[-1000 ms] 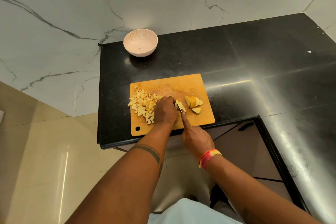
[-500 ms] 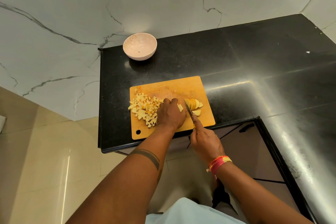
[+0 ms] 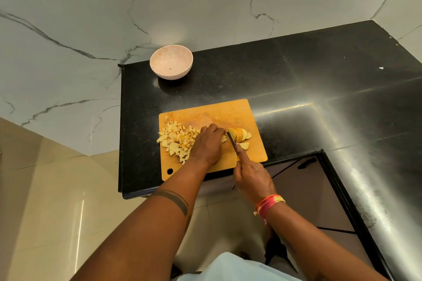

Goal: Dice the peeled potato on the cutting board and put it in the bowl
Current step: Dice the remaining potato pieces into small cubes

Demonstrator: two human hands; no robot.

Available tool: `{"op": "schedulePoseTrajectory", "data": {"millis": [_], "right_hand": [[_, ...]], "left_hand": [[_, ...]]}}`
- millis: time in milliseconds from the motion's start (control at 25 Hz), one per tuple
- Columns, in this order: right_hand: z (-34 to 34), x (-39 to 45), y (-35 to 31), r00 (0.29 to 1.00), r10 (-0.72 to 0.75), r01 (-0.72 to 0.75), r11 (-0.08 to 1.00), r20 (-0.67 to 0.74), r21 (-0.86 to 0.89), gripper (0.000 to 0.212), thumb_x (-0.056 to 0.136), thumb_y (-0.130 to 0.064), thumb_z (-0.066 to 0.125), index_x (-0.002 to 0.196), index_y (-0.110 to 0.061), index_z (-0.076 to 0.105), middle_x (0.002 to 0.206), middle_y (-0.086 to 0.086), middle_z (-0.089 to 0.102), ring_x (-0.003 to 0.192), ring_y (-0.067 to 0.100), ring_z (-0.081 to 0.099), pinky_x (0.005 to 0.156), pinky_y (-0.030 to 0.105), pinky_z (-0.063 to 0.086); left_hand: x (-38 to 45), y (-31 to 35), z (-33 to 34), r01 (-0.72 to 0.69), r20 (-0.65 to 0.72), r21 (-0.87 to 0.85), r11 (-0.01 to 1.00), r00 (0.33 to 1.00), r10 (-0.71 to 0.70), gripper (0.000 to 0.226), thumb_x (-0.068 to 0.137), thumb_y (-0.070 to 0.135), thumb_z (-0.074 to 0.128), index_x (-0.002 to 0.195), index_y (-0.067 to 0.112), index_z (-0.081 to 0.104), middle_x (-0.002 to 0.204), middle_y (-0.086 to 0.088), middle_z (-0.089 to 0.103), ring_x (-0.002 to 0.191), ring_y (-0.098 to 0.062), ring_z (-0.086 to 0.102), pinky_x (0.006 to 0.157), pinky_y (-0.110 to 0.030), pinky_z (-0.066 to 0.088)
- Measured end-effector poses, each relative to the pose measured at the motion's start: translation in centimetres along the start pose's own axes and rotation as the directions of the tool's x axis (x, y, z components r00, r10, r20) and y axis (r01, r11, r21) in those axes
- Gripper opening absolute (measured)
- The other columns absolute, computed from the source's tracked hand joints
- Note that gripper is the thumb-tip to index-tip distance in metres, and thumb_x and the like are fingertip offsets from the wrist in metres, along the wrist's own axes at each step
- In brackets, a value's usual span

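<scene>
Steadying a potato piece under my curled left hand on the cutting board, my right hand grips the knife, diced cubes heaped left, uncut slices waiting right, bowl empty up the worktop.

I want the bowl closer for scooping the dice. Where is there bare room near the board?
Bare black counter lies between the pale pink bowl and the orange cutting board's far edge, and right of the board. On the board only the far strip is bare: the diced pile, both hands, knife and undiced slices crowd the rest.
</scene>
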State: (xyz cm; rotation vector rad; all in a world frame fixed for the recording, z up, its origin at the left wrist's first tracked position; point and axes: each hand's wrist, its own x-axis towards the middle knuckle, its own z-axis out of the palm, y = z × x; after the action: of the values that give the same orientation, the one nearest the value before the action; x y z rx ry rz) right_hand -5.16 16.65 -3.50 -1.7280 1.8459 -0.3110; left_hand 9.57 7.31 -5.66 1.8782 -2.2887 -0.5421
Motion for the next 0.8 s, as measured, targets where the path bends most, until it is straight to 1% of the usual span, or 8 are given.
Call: {"op": "schedulePoseTrajectory", "data": {"millis": [80,160,240,360,560,720,800], "right_hand": [[0.4,0.2,0.0,1.0,0.016,-0.015,1.0,0.018,-0.001,0.062,0.103,-0.025,0.039,0.16,-0.038,0.016,0.066,-0.005,0.052,0.057,0.015,0.05,0.048,0.031,0.03],[0.7,0.6,-0.2,0.999,0.024,-0.023,1.0,0.044,-0.012,0.065,0.102,-0.024,0.038,0.16,-0.037,0.013,0.07,-0.002,0.056,0.059,0.017,0.051,0.05,0.033,0.035],[1.5,0.6,-0.5,0.998,0.009,-0.007,0.999,0.065,-0.042,0.068,0.102,-0.024,0.037,0.161,-0.034,0.007,0.075,0.001,0.058,0.06,0.019,0.053,0.053,0.034,0.04],[2.2,-0.2,-0.5,0.993,-0.008,0.016,0.997,0.114,-0.072,0.071,0.102,-0.024,0.037,0.161,-0.034,-0.002,0.079,0.001,0.058,0.063,0.02,0.055,0.056,0.036,0.043],[2.3,-0.2,-0.2,0.997,-0.005,0.008,0.999,0.071,-0.049,0.072,0.101,-0.023,0.038,0.161,-0.036,0.0,0.077,0.0,0.058,0.063,0.021,0.055,0.058,0.038,0.047],[2.4,1.1,-1.4,0.997,-0.033,0.037,0.997,0.064,-0.065,0.07,0.101,-0.023,0.037,0.161,-0.034,0.003,0.079,0.002,0.057,0.065,0.021,0.055,0.057,0.034,0.04],[2.5,1.8,-1.8,0.996,-0.034,0.041,0.995,0.077,-0.095,0.07,0.1,-0.023,0.036,0.161,-0.031,0.003,0.08,0.003,0.056,0.066,0.022,0.055,0.057,0.035,0.042]], "left_hand": [[-0.5,-0.8,-0.2,0.028,-0.031,0.012,1.0,0.999,-0.027,0.044,0.096,0.024,0.06,0.14,0.019,0.052,0.132,-0.003,0.051,0.118,-0.026,0.046,0.099,-0.038,0.045],[-0.7,-0.9,-0.2,0.058,-0.043,0.01,0.998,0.997,-0.057,0.043,0.095,0.031,0.063,0.136,0.019,0.056,0.127,-0.005,0.052,0.116,-0.026,0.048,0.099,-0.038,0.044],[-0.7,-0.9,0.0,0.06,-0.032,-0.013,0.998,0.998,-0.061,0.042,0.096,0.031,0.064,0.136,0.019,0.057,0.126,-0.005,0.053,0.116,-0.026,0.049,0.099,-0.038,0.045],[-0.5,-0.8,0.0,0.068,-0.028,-0.078,0.995,0.997,-0.07,0.041,0.096,0.026,0.065,0.135,0.017,0.059,0.126,-0.006,0.053,0.118,-0.026,0.05,0.099,-0.036,0.046],[-0.5,-0.9,0.1,0.067,-0.036,-0.081,0.994,0.997,-0.07,0.036,0.097,0.023,0.063,0.132,0.015,0.062,0.122,-0.005,0.055,0.115,-0.024,0.052,0.096,-0.036,0.049],[-0.7,-0.8,0.1,0.069,-0.049,-0.065,0.995,0.996,-0.072,0.03,0.098,0.018,0.059,0.126,0.011,0.067,0.116,-0.007,0.057,0.11,-0.025,0.054,0.089,-0.039,0.052],[-0.6,-0.7,0.0,0.08,-0.05,-0.063,0.995,0.995,-0.084,0.028,0.099,0.018,0.057,0.123,0.011,0.068,0.114,-0.008,0.057,0.108,-0.026,0.055,0.088,-0.039,0.052]]}}
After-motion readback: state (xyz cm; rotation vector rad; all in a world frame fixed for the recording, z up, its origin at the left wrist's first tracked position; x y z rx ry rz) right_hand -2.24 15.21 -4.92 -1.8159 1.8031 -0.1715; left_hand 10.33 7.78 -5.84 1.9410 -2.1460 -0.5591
